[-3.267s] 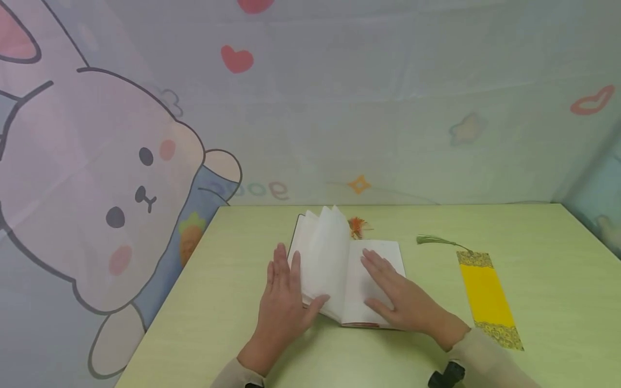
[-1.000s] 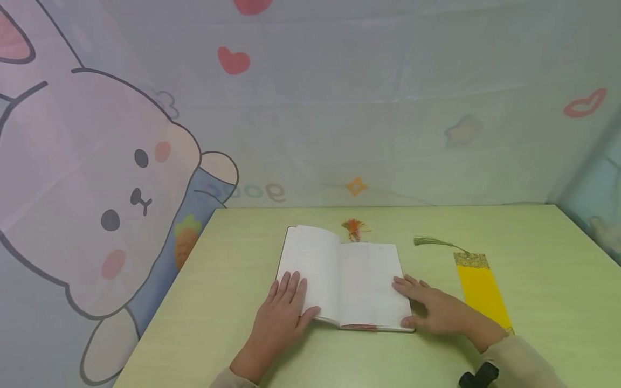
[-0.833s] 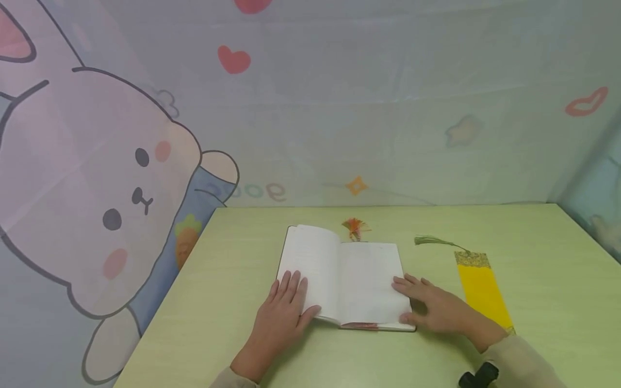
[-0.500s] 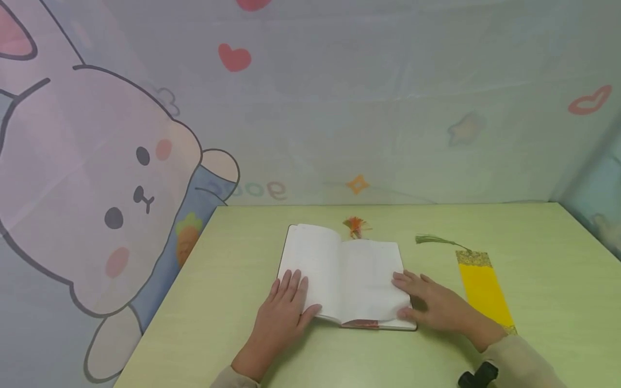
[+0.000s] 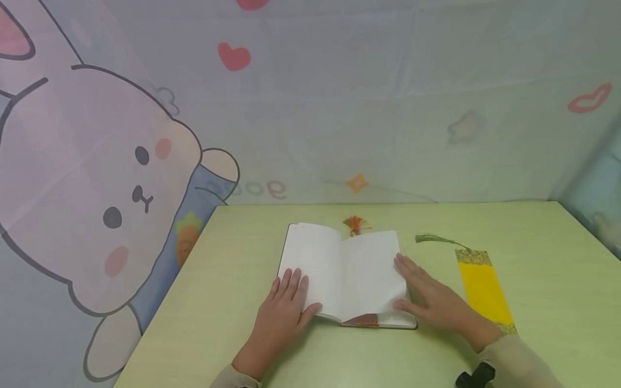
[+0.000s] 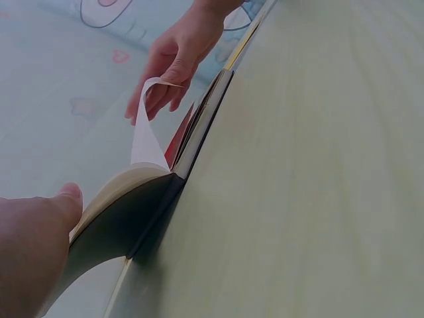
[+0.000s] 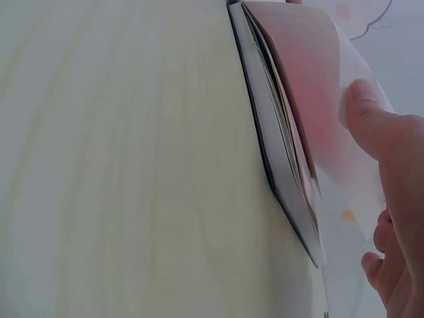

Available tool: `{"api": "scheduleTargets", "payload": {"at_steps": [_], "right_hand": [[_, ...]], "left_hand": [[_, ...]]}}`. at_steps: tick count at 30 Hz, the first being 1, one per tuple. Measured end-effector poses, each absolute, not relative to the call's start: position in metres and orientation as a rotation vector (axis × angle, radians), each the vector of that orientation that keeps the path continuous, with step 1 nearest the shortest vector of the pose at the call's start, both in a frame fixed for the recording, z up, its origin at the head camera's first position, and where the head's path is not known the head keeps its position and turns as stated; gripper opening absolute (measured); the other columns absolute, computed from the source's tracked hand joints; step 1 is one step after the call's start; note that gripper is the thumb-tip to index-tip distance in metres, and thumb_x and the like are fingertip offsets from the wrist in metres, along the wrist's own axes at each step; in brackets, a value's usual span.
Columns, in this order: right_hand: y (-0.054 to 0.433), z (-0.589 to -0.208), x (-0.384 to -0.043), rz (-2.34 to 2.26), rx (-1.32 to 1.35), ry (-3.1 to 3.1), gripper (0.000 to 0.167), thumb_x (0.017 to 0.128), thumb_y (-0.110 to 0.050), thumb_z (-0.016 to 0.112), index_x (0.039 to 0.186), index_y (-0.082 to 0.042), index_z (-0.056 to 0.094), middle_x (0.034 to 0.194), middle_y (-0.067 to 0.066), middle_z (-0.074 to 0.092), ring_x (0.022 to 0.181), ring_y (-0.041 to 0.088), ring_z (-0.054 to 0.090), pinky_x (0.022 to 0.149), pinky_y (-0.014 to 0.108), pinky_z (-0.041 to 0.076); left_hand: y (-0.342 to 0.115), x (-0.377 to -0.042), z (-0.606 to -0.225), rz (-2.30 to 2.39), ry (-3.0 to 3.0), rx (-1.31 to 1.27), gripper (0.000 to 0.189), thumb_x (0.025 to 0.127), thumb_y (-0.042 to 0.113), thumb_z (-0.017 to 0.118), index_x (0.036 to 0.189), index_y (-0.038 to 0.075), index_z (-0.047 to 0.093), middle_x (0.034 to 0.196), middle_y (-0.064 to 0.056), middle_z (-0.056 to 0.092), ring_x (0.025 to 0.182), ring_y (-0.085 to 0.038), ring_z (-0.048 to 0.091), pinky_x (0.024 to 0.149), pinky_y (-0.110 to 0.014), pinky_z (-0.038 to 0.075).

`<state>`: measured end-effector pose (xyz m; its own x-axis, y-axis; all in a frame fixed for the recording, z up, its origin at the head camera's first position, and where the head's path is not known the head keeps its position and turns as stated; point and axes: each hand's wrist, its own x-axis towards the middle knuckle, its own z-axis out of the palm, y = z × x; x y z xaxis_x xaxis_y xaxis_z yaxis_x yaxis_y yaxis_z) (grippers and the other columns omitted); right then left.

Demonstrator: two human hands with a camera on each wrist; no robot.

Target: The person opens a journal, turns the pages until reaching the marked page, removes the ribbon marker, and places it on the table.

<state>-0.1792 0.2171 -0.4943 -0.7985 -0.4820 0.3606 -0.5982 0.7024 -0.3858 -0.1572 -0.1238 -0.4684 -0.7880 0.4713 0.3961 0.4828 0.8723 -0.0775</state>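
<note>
A notebook [image 5: 312, 253] lies spread on the table in the head view. My left hand [image 5: 281, 310] rests on its left side near the lower edge, fingers straight, thumb toward the middle. At the right side, my right hand [image 5: 436, 299] pinches a white page [image 5: 368, 269] between thumb and fingers; the page bends up off the sheets below, as the curl in the left wrist view shows. Under it a reddish-brown bookmark [image 5: 366, 320] pokes out at the bottom, mostly hidden. The orange tassel [image 5: 355, 224] sticks out beyond the notebook's top edge.
A yellow bookmark [image 5: 485, 288] with patterned gold ends lies right of the notebook, partly behind the right forearm. Its green tassel [image 5: 436, 240] stretches to the left. A cartoon-printed cloth [image 5: 339, 108] hangs behind the pale green table [image 5: 233, 242].
My right hand has moved from lying on the right page to its edge, then lifted that page, uncovering more of the reddish bookmark. Standing pages at left have settled flat; the left hand barely moved.
</note>
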Motion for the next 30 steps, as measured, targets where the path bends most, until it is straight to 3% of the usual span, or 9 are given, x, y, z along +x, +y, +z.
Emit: {"api": "scheduleTargets", "payload": {"at_steps": [6, 8, 24, 30], "right_hand": [[0.21, -0.496, -0.181, 0.826, 0.845, -2.679, 0.089, 0.086, -0.045, 0.062, 0.15, -0.012, 0.01, 0.155, 0.008, 0.01, 0.139, 0.023, 0.016, 0.107, 0.015, 0.007], [0.208, -0.496, -0.181, 0.841, 0.853, -2.682, 0.09, 0.087, -0.046, 0.061, 0.15, -0.012, 0.006, 0.155, 0.009, 0.007, 0.14, 0.023, 0.014, 0.104, 0.011, 0.004], [0.193, -0.489, -0.18, 0.929, 1.062, -2.677, 0.097, 0.086, -0.043, 0.062, 0.15, -0.01, -0.003, 0.155, 0.009, -0.005, 0.141, 0.025, 0.002, 0.106, 0.012, 0.002], [0.187, -0.485, -0.181, 0.877, 1.094, -2.659, 0.101, 0.084, -0.044, 0.065, 0.15, -0.009, -0.003, 0.156, 0.01, -0.002, 0.141, 0.028, 0.005, 0.106, 0.014, 0.005]], "left_hand": [[-0.123, -0.157, -0.469, -0.026, -2.642, -0.701, 0.06, 0.093, 0.047, 0.049, 0.129, -0.001, 0.052, 0.136, -0.019, 0.046, 0.13, -0.034, 0.037, 0.107, -0.046, 0.027], [-0.123, -0.157, -0.469, -0.026, -2.635, -0.707, 0.061, 0.093, 0.047, 0.048, 0.129, -0.001, 0.052, 0.136, -0.019, 0.046, 0.13, -0.034, 0.037, 0.107, -0.046, 0.027], [-0.123, -0.156, -0.466, -0.046, -2.637, -0.711, 0.07, 0.091, 0.057, 0.044, 0.129, -0.002, 0.052, 0.138, -0.019, 0.045, 0.13, -0.034, 0.036, 0.106, -0.046, 0.029], [-0.123, -0.156, -0.464, -0.075, -2.633, -0.714, 0.074, 0.092, 0.06, 0.038, 0.131, -0.002, 0.051, 0.139, -0.018, 0.043, 0.131, -0.033, 0.034, 0.107, -0.045, 0.028]]}}
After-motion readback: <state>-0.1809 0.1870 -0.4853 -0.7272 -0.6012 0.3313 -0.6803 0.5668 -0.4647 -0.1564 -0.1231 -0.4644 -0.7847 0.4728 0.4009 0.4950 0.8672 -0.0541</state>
